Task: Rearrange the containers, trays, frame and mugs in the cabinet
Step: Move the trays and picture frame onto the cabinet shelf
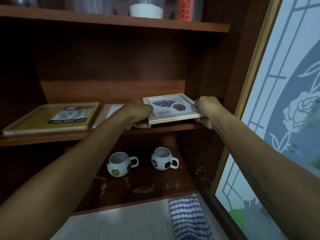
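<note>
Pale-wood picture frame (173,108), showing a dark leaf and a red vase, lies almost flat at the right end of the middle shelf (164,129), with its near edge at the shelf's front lip. Whether it rests on the board or sits just above it is hard to tell. The left hand (138,113) grips the frame's left edge and the right hand (207,110) grips its right edge. On both hands the fingers (141,125) are curled under the frame and closed on it.

Further left on the same shelf a yellow tray (50,118) with a printed "FOOD TRAY" label lies flat. A second tray (107,113) lies just beside it, partly hidden by the left forearm.

On the lower shelf (147,187) two football-patterned mugs stand upright and apart, handles to the right: a green-patched mug (119,164) and a black-patched mug (163,159).

On the top shelf (103,18) stand a container of white powder (146,9) and a container with an orange label (186,7).

A blue-and-white striped cloth (187,217) lies on the white counter (121,222) below. The cabinet door (285,101), its frosted glass bearing a rose pattern, stands open at the right.
</note>
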`<control>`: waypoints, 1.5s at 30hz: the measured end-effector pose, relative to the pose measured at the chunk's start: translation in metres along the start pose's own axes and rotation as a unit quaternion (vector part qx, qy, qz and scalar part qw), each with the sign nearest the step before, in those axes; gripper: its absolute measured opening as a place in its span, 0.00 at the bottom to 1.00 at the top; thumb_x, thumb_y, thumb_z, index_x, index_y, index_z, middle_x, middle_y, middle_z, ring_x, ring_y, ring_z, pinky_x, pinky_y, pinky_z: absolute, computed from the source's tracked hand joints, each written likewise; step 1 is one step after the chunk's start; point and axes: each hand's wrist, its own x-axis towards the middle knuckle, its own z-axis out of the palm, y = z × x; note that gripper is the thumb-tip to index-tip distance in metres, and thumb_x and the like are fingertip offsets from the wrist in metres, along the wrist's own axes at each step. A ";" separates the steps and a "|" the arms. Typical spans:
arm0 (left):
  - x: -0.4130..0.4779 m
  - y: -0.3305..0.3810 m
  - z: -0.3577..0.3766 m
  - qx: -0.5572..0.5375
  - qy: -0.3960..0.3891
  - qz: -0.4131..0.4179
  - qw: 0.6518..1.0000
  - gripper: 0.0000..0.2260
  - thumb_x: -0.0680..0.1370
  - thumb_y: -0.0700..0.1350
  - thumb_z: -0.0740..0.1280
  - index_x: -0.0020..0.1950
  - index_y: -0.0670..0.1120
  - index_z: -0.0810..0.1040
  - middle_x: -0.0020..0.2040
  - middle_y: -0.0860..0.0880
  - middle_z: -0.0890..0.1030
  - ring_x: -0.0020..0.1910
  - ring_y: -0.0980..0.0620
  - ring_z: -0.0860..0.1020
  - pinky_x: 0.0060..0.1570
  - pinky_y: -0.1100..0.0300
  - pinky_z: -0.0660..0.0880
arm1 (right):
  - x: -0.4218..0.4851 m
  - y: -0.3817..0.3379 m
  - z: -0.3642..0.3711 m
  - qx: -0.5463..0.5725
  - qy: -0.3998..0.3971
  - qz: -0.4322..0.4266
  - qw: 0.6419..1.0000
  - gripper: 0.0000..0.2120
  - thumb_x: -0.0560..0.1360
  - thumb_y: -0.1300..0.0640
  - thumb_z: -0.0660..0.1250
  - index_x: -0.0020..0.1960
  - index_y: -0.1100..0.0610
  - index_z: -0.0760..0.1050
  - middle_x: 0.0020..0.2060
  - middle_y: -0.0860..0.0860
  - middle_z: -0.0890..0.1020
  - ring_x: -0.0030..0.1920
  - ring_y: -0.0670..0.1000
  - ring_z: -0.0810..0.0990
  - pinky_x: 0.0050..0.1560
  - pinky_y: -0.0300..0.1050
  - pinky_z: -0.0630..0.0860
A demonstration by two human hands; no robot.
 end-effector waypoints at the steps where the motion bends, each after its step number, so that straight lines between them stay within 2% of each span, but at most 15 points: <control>1: 0.004 0.002 -0.002 0.027 0.000 -0.001 1.000 0.09 0.82 0.43 0.57 0.45 0.46 0.74 0.33 0.46 0.78 0.18 0.58 0.75 0.18 0.69 0.68 | 0.002 -0.002 0.001 -0.002 0.002 0.003 1.000 0.09 0.79 0.65 0.54 0.48 0.59 0.73 0.36 0.55 0.78 0.32 0.52 0.76 0.21 0.36 0.67; 5: 0.020 0.010 -0.006 0.120 -0.008 0.013 0.993 0.10 0.81 0.42 0.57 0.43 0.40 0.73 0.26 0.45 0.75 0.14 0.57 0.70 0.16 0.70 0.65 | 0.008 -0.005 0.006 -0.016 0.012 0.006 1.000 0.10 0.79 0.66 0.54 0.43 0.59 0.70 0.36 0.56 0.75 0.32 0.51 0.73 0.19 0.33 0.64; 8: 0.029 0.013 -0.006 0.193 -0.038 0.014 0.980 0.12 0.80 0.40 0.57 0.38 0.39 0.73 0.18 0.47 0.73 0.12 0.57 0.66 0.15 0.70 0.60 | 0.013 -0.006 0.010 -0.025 0.021 0.006 0.999 0.11 0.79 0.67 0.53 0.41 0.58 0.69 0.35 0.55 0.73 0.31 0.51 0.71 0.19 0.32 0.64; 11: 0.037 0.014 -0.007 0.247 -0.062 0.001 0.967 0.12 0.80 0.41 0.58 0.38 0.40 0.75 0.16 0.48 0.71 0.12 0.55 0.65 0.15 0.71 0.60 | 0.018 -0.007 0.013 -0.031 0.024 0.003 0.999 0.12 0.78 0.67 0.52 0.39 0.58 0.69 0.32 0.54 0.72 0.29 0.50 0.70 0.20 0.31 0.63; 15: 0.050 0.013 -0.007 0.280 -0.076 -0.001 0.957 0.13 0.79 0.42 0.58 0.39 0.40 0.77 0.18 0.48 0.73 0.15 0.53 0.65 0.20 0.69 0.63 | 0.022 -0.008 0.015 -0.060 0.027 0.013 0.998 0.12 0.78 0.67 0.53 0.39 0.59 0.70 0.33 0.55 0.73 0.30 0.51 0.72 0.26 0.39 0.65; 19: 0.055 0.013 -0.005 0.284 -0.085 0.001 0.955 0.15 0.80 0.40 0.55 0.38 0.39 0.76 0.19 0.47 0.73 0.15 0.54 0.64 0.19 0.70 0.63 | 0.023 -0.008 0.015 -0.133 0.019 0.006 0.991 0.11 0.78 0.64 0.54 0.41 0.58 0.72 0.36 0.54 0.74 0.33 0.51 0.72 0.25 0.41 0.66; 21: 0.057 0.013 -0.005 0.283 -0.098 -0.004 0.954 0.16 0.81 0.39 0.54 0.37 0.38 0.75 0.18 0.48 0.73 0.14 0.55 0.64 0.18 0.71 0.62 | 0.022 -0.010 0.015 -0.205 0.013 -0.016 0.979 0.09 0.78 0.64 0.56 0.43 0.59 0.73 0.37 0.55 0.75 0.34 0.51 0.73 0.29 0.42 0.68; 25: 0.061 0.014 -0.004 0.278 -0.119 -0.019 0.953 0.17 0.82 0.39 0.53 0.38 0.37 0.75 0.21 0.48 0.77 0.14 0.56 0.66 0.19 0.71 0.63 | 0.021 -0.016 0.015 -0.358 -0.002 -0.044 0.933 0.06 0.78 0.61 0.62 0.47 0.64 0.74 0.36 0.57 0.76 0.33 0.54 0.76 0.31 0.42 0.70; 27: 0.062 0.014 -0.003 0.287 -0.124 -0.023 0.949 0.17 0.82 0.39 0.53 0.39 0.37 0.76 0.22 0.48 0.78 0.14 0.56 0.67 0.19 0.71 0.63 | 0.024 -0.017 0.018 -0.417 -0.008 -0.057 0.907 0.13 0.77 0.57 0.65 0.55 0.66 0.75 0.46 0.59 0.79 0.45 0.57 0.79 0.41 0.45 0.73; 29: 0.063 0.015 -0.001 0.297 -0.131 -0.028 0.946 0.17 0.82 0.39 0.53 0.39 0.38 0.76 0.22 0.48 0.77 0.15 0.56 0.67 0.18 0.71 0.63 | 0.026 -0.017 0.020 -0.459 0.003 -0.061 0.887 0.22 0.76 0.52 0.68 0.63 0.66 0.73 0.58 0.60 0.78 0.57 0.59 0.78 0.51 0.46 0.73; 31: 0.067 0.013 0.000 0.302 -0.139 -0.035 0.943 0.16 0.82 0.40 0.54 0.38 0.38 0.75 0.22 0.48 0.77 0.15 0.56 0.67 0.19 0.71 0.63 | 0.028 -0.016 0.021 -0.476 0.011 -0.065 0.877 0.25 0.76 0.50 0.69 0.65 0.65 0.72 0.62 0.61 0.77 0.60 0.59 0.77 0.53 0.47 0.73; 34: 0.073 0.011 0.002 0.312 -0.140 -0.046 0.939 0.16 0.82 0.42 0.55 0.39 0.37 0.76 0.30 0.45 0.78 0.18 0.55 0.67 0.22 0.68 0.64 | 0.030 -0.014 0.022 -0.487 0.017 -0.068 0.870 0.25 0.76 0.49 0.68 0.65 0.64 0.72 0.62 0.61 0.76 0.60 0.59 0.77 0.52 0.46 0.73; 36: 0.074 0.011 0.002 0.319 -0.141 -0.043 0.936 0.16 0.82 0.42 0.55 0.40 0.38 0.76 0.32 0.45 0.77 0.20 0.54 0.67 0.22 0.67 0.64 | 0.030 -0.014 0.023 -0.488 0.027 -0.070 0.869 0.24 0.77 0.50 0.67 0.66 0.64 0.71 0.64 0.61 0.75 0.61 0.60 0.77 0.55 0.48 0.75; 40: 0.075 0.011 0.003 0.329 -0.145 -0.038 0.933 0.18 0.83 0.42 0.54 0.38 0.38 0.75 0.31 0.45 0.76 0.17 0.55 0.67 0.19 0.70 0.63 | 0.030 -0.013 0.025 -0.498 0.039 -0.086 0.862 0.22 0.78 0.52 0.66 0.67 0.64 0.71 0.66 0.62 0.73 0.61 0.60 0.76 0.54 0.48 0.74; 45: 0.079 0.007 0.002 0.323 -0.133 -0.034 0.936 0.16 0.83 0.42 0.55 0.39 0.39 0.75 0.28 0.46 0.77 0.18 0.55 0.67 0.21 0.69 0.65 | 0.038 -0.004 0.025 -0.493 0.047 -0.087 0.865 0.23 0.74 0.50 0.71 0.65 0.61 0.74 0.63 0.59 0.74 0.62 0.58 0.75 0.55 0.49 0.74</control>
